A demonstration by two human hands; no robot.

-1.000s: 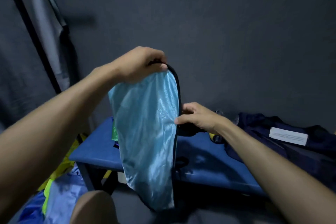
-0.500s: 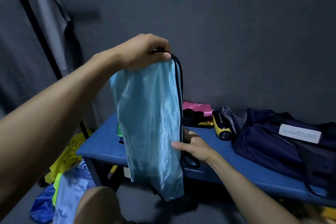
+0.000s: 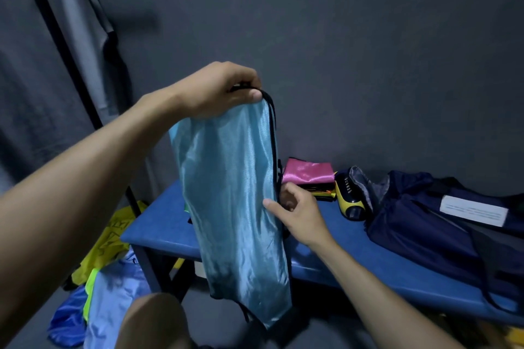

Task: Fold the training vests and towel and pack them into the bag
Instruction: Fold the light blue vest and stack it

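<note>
The left hand [image 3: 218,91] is pinching the top of the blue vest [image 3: 235,207] hanging above the bench [image 3: 354,261] while the right hand [image 3: 297,212] is gripping its black-trimmed edge midway, so keeping it taut and edges aligned should give a clean fold.

Vest [image 3: 235,207] is held before the bench [image 3: 354,261]. Folded cloth [image 3: 307,171] is set at the bench's rear; bag [image 3: 442,229] is laid at its right. Loose vests [image 3: 110,286] are heaped on the floor, left.
</note>
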